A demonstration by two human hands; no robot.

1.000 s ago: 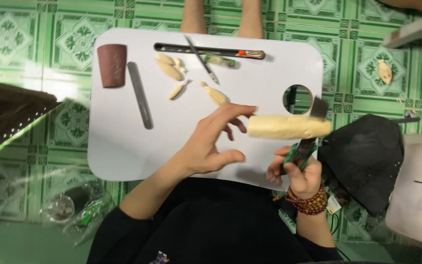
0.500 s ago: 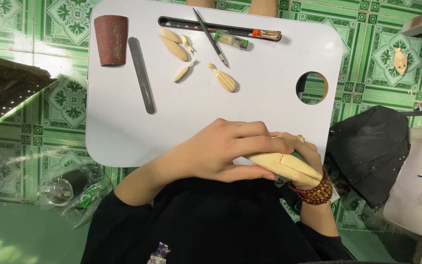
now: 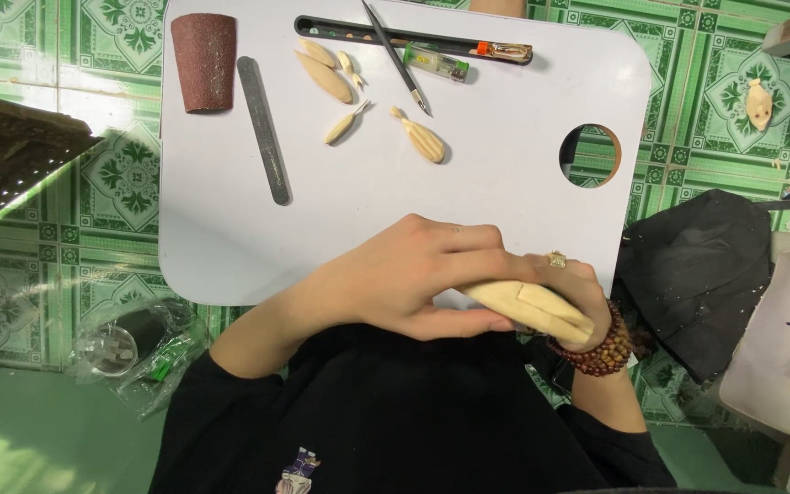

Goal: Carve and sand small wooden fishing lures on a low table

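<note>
We hold a pale wooden piece (image 3: 530,309) at the near edge of the white worktop (image 3: 505,210), just above our lap. Our left hand (image 3: 413,279) lies over it, fingers (image 3: 468,322) curled around its upper end. Our right hand (image 3: 587,293), with a ring and a bead bracelet (image 3: 596,352), closes on it from the far side. Well beyond our fingers lie small carved wooden pieces (image 3: 422,142), a pencil (image 3: 395,55), a metal file (image 3: 263,128) and a sandpaper roll (image 3: 203,59).
</note>
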